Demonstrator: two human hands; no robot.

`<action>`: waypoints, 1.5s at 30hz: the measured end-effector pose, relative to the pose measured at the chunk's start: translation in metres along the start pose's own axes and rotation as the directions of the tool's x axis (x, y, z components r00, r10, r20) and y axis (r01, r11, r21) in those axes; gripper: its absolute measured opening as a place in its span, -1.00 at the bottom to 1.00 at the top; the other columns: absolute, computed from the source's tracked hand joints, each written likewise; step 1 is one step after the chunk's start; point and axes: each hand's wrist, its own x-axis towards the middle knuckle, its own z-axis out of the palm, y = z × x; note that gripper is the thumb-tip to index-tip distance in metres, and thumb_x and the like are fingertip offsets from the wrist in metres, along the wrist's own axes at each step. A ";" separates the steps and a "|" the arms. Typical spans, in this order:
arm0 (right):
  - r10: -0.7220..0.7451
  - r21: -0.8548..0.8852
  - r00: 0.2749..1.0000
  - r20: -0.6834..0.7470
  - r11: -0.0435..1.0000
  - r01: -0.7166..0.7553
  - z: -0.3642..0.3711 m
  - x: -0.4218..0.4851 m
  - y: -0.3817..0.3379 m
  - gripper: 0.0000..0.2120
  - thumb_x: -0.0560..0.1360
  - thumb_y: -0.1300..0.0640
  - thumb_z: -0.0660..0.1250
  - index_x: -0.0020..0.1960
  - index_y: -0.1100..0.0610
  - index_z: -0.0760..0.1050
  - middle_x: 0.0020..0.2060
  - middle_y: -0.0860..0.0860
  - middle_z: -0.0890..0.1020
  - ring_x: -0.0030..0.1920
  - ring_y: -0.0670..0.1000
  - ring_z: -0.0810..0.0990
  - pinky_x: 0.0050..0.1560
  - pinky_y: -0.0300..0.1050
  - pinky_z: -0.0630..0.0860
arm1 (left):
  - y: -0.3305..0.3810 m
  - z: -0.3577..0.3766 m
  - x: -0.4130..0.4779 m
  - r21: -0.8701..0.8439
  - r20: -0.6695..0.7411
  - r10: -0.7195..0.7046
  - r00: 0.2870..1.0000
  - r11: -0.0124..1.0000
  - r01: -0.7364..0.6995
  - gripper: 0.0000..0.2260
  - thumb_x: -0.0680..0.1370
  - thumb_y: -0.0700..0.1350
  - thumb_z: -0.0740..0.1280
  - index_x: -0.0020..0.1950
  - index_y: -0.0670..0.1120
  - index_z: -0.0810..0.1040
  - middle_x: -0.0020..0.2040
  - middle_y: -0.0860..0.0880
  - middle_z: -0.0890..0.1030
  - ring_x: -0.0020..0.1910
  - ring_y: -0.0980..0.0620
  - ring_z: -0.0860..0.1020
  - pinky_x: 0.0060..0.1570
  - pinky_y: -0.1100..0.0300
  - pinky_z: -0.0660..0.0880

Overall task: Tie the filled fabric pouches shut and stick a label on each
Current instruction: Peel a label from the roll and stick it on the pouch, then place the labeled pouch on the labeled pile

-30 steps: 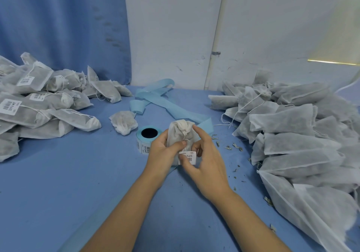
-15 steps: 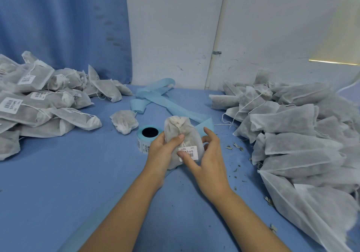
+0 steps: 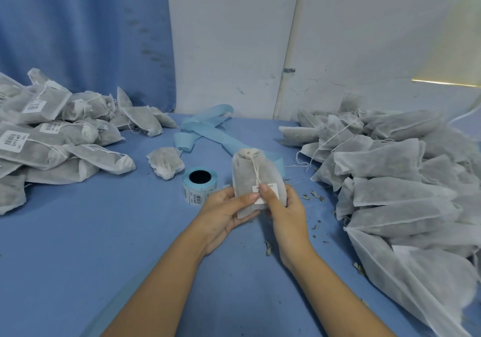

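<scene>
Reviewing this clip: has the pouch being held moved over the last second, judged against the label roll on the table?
Yes. The pouch has shifted slightly right, away from the label roll, and its tied top sits higher than before. The roll itself has not moved.

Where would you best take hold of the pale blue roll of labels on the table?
Grip the pale blue roll of labels by its outer wall, coming from above: it lies flat on the blue table with its dark core facing up, so thumb and fingers can likely span the sides. The left hand, holding the white fabric pouch, is nearest.
</scene>
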 end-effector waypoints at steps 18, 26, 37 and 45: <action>0.094 0.062 0.996 0.005 0.994 -0.094 -0.002 0.004 -0.005 -0.59 0.34 -0.14 0.38 -0.04 0.19 0.58 -0.21 0.05 0.63 -0.25 -0.05 0.52 -0.22 -0.22 0.50 | 0.000 -0.005 0.002 -0.065 -0.035 -0.007 0.999 0.998 0.005 -0.64 0.34 -0.22 0.44 0.12 -0.25 0.57 0.06 -0.18 0.67 0.03 -0.07 0.66 -0.08 0.21 0.61; 0.167 0.347 0.976 0.141 0.915 -0.207 -0.005 0.003 -0.008 -0.79 0.41 0.14 0.37 -0.01 0.23 0.57 -0.18 0.08 0.67 -0.16 -0.02 0.64 -0.11 -0.22 0.59 | 0.002 -0.009 0.002 -0.062 0.055 -0.024 0.998 0.998 0.027 -0.59 0.37 -0.22 0.41 0.20 -0.29 0.52 0.11 -0.21 0.65 0.07 -0.09 0.64 -0.08 0.22 0.58; 0.183 0.344 0.983 0.026 0.922 -0.180 -0.004 0.006 -0.007 -0.77 0.59 0.10 0.23 -0.04 0.23 0.58 -0.30 0.05 0.64 -0.35 -0.06 0.55 -0.28 -0.25 0.55 | 0.014 0.005 0.001 0.326 -0.212 0.144 0.967 0.943 -0.069 -0.85 0.49 -0.01 0.39 -0.18 -0.08 0.62 -0.45 -0.02 0.55 -0.49 0.07 0.47 -0.44 0.29 0.39; 0.203 0.287 0.978 0.047 0.935 -0.208 -0.005 0.006 -0.005 -0.74 0.60 0.24 0.17 -0.09 0.27 0.61 -0.37 0.03 0.62 -0.36 -0.08 0.56 -0.30 -0.29 0.55 | 0.034 -0.003 0.001 -0.303 -0.016 0.297 0.955 0.909 -0.287 -0.45 0.46 -0.29 0.28 0.43 -0.11 0.24 0.38 -0.02 0.48 0.24 0.00 0.56 0.02 0.02 0.60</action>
